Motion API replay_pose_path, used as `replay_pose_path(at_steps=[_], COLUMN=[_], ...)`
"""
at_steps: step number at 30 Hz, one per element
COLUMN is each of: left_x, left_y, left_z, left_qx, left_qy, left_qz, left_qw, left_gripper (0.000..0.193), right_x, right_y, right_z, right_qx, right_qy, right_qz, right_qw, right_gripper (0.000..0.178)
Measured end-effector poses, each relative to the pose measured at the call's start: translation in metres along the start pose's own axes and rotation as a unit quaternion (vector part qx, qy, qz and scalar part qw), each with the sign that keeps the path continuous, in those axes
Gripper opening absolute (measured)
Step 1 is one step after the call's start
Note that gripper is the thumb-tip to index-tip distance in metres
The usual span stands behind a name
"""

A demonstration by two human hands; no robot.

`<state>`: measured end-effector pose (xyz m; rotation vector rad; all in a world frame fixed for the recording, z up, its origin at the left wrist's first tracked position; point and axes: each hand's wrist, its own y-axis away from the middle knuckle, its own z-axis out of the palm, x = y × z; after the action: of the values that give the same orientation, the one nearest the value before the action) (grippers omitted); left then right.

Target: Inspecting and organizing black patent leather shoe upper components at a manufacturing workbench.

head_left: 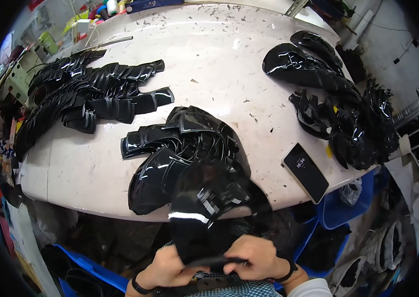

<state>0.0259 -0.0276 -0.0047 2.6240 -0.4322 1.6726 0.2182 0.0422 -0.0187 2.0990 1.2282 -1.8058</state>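
Note:
Close to my body I hold a glossy black patent-leather piece (192,230), blurred by motion, over the table's near edge. My left hand (166,267) is closed on its near left edge. On the near right edge my right hand (255,255) is closed too, with thumb and fingers pinching the rim. Just beyond lies a heap of similar glossy black pieces (157,175), some edged with pale stitching. The held piece overlaps part of that heap and hides it.
Rows of overlapping black pieces (103,91) cover the table's left side. Large curved pieces (293,64) and a tangled pile (358,133) lie right. A phone (306,173) rests near the right edge. Blue bins (345,208) stand below; dark scraps dot the pale tabletop (209,59).

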Motion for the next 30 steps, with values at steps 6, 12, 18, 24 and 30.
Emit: replay_pose_path(at_steps=[6, 12, 18, 24, 30], left_x=[0.032, 0.038, 0.028, 0.018, 0.026], left_y=[0.059, 0.115, 0.101, 0.068, 0.065], left_z=[-0.009, -0.024, -0.037, -0.046, -0.058], left_qx=[0.254, -0.118, -0.414, -0.381, -0.135], left_qy=[-0.014, -0.027, 0.063, 0.326, 0.398], left_qz=[0.019, -0.218, -0.239, 0.078, -0.037], left_qw=[0.967, 0.968, 0.876, 0.862, 0.907], left_gripper=[0.015, 0.019, 0.031, 0.038, 0.021], right_x=[-0.002, 0.013, 0.012, 0.015, 0.017], right_y=[0.004, -0.001, 0.003, -0.003, 0.001], right_z=[0.028, 0.023, 0.01, -0.001, 0.013], right_qx=[-0.167, -0.177, -0.188, -0.182, -0.231], right_qy=[-0.003, -0.143, 0.008, 0.069, 0.074], right_qz=[-0.044, -0.035, -0.064, -0.087, -0.15], right_qw=[0.985, 0.973, 0.98, 0.977, 0.958], right_gripper=[0.028, 0.027, 0.02, 0.026, 0.02])
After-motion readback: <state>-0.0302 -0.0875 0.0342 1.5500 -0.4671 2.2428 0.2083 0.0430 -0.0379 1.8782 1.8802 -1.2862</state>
